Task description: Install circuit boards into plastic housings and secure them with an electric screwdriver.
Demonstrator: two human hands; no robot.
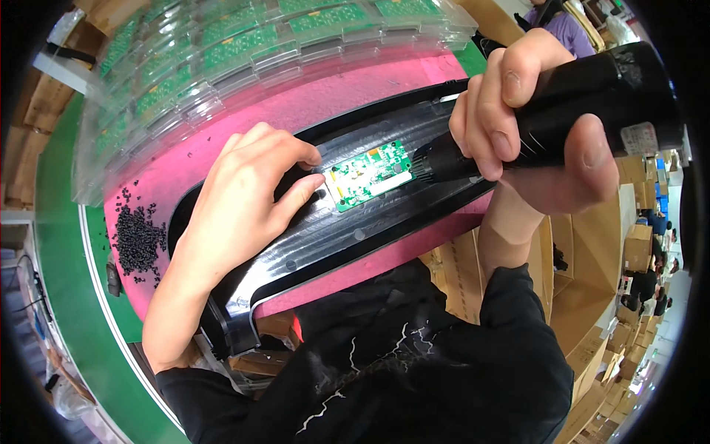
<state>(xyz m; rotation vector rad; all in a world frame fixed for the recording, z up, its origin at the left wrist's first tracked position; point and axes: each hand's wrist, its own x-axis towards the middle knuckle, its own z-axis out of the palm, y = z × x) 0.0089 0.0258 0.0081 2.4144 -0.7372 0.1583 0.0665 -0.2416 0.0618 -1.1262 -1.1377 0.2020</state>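
Observation:
A green circuit board [372,175] lies in a long black plastic housing [296,240]. My left hand [255,177] is over the housing at the board's left end. Its thumb and index finger are apart, with nothing visible between them. My right hand [529,126] is wrapped round a thick black electric screwdriver [584,92], held tilted with its narrow nose pointing left. The ribbed tip is at the board's right end; whether it touches the board I cannot tell. A pile of small black screws [138,238] lies to the left of the housing.
The housing rests on a pink mat [259,100] over a green table [63,222]. Stacked clear plastic trays [214,66] of green boards stand along the far side. An open cardboard box [584,255] is at the right. Other people and boxes are in the background.

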